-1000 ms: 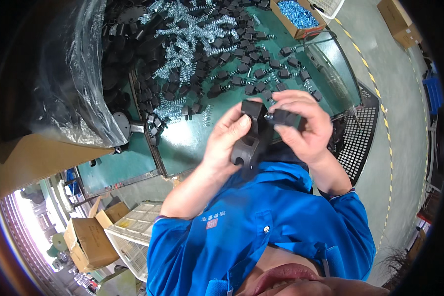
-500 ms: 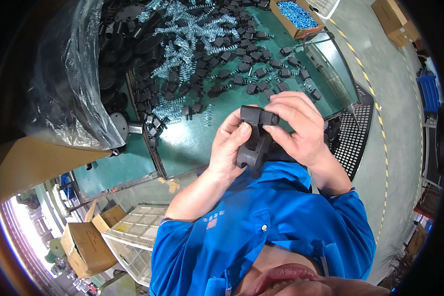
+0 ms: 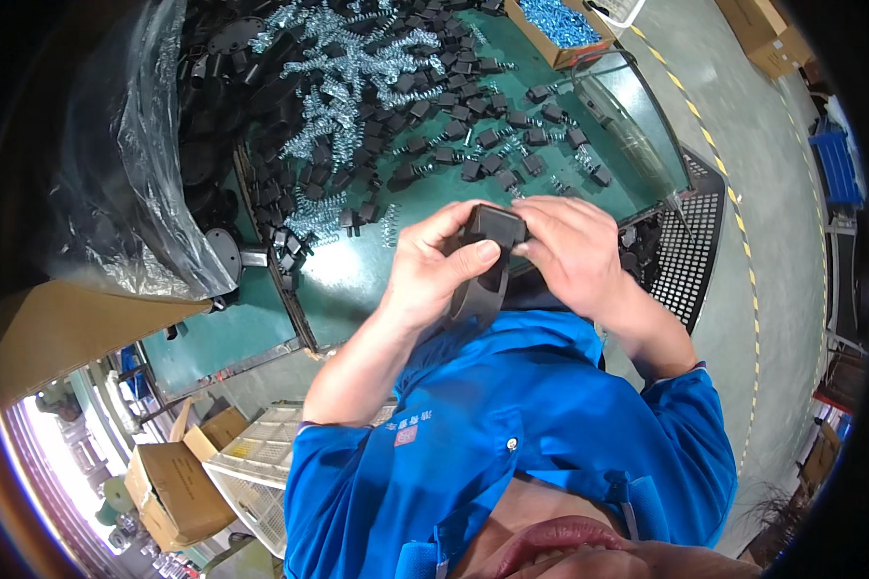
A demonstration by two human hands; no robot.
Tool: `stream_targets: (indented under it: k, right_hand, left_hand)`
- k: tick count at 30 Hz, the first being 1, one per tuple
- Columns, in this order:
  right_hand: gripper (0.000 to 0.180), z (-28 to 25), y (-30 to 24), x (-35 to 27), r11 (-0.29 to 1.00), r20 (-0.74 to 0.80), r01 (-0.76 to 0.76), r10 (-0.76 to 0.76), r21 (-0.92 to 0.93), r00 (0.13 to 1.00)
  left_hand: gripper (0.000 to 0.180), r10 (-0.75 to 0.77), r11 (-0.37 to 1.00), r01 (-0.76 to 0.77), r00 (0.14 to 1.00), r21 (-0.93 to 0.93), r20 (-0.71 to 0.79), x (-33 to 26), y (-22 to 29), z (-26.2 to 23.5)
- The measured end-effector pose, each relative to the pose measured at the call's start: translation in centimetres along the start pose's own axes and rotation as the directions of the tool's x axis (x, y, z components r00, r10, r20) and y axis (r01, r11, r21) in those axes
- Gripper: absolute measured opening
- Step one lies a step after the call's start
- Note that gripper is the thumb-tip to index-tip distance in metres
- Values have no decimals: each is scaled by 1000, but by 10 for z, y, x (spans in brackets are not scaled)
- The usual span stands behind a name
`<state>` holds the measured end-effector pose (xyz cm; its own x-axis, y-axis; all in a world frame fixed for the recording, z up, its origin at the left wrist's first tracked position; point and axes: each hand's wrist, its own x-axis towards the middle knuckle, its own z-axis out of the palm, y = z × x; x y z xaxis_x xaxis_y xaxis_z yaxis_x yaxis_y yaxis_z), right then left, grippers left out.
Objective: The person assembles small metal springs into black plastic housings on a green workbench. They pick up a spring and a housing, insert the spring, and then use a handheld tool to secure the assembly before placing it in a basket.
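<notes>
Both hands clamped on one black plastic part, held above the near edge of the green bench.

The left hand wraps the curved black plastic piece from the side, thumb pressed across its boxy top; the right hand closes over that top from the other side, fingers curled down on it. The piece looks smooth and matte, squarish at the head, tapering into a bent stem. Beyond it, the green worktop is strewn with small blocky black parts and a tangle of shiny coiled metal springs. A cardboard box at the far edge holds blue bits. A crinkly clear plastic bag sits at the left, a black perforated crate at the right.
</notes>
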<state>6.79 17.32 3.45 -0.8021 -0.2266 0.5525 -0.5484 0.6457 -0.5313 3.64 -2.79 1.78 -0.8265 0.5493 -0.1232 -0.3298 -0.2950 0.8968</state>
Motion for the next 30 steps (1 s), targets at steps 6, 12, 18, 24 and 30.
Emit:
stream_targets:
  k: [6, 12, 18, 24, 30]
  right_hand:
    - [23, 20, 33, -16, 999, -93, 46, -44, 21, 995]
    - [19, 28, 57, -26, 859, 159, 232, -178, -456, 971]
    - [28, -39, 53, 5, 884, 343, -25, 207, -467, 916]
    - [65, -87, 145, -21, 611, 181, -297, 597, -734, 782]
    - [56, -86, 134, -17, 717, 20, -580, 635, -388, 772]
  left_hand:
    - [40, 129, 752, -174, 985, 635, 118, 20, 4, -1]
    - [39, 105, 196, -267, 962, 944, 251, 36, -4, 6]
    - [41, 135, 39, -353, 929, 935, 346, 37, -15, -2]
    - [40, 155, 22, -374, 917, 927, 367, 40, -12, 14]
    - [40, 176, 83, -374, 918, 924, 356, 41, -18, 5]
